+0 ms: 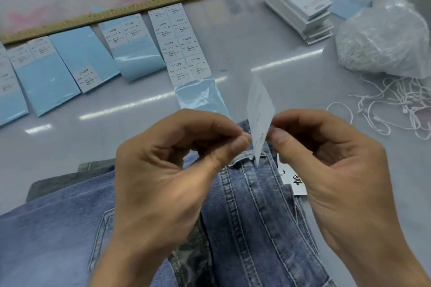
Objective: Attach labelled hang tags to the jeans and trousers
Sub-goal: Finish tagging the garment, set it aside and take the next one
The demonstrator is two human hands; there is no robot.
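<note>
Above the waistband of the blue jeans (pixel 254 216), a white hang tag (pixel 260 109) stands almost on edge, blurred, its lower corner down by a belt loop (pixel 242 158). The right hand (pixel 338 165) pinches the tag's lower part between thumb and forefinger, its other fingers curled. The left hand (pixel 168 170) meets it from the other side, thumb and forefinger closed together right against the tag's edge; whether they grip the tag itself or something thin at it cannot be told. A second white tag (pixel 296 182) with black brush lettering lies on the jeans just under the right hand, partly hidden by it. The jeans lie on top of other folded denim, paler blue at the left (pixel 46 240) and a grey-green piece (pixel 58 182) showing behind.

Further out on the glossy grey table (pixel 245 58), strips of light blue backing paper (pixel 81 60) carry white printed size stickers (pixel 182 44) marked 1103 with L and XL; several strips are partly bare. A long wooden ruler (pixel 140 3) runs across behind them. At the right rear is a stack of white hang tags (pixel 296 4), beside it a clear plastic bag (pixel 384 39) full of white string loops, and loose white string loops (pixel 396 109) lie scattered near the right hand.
</note>
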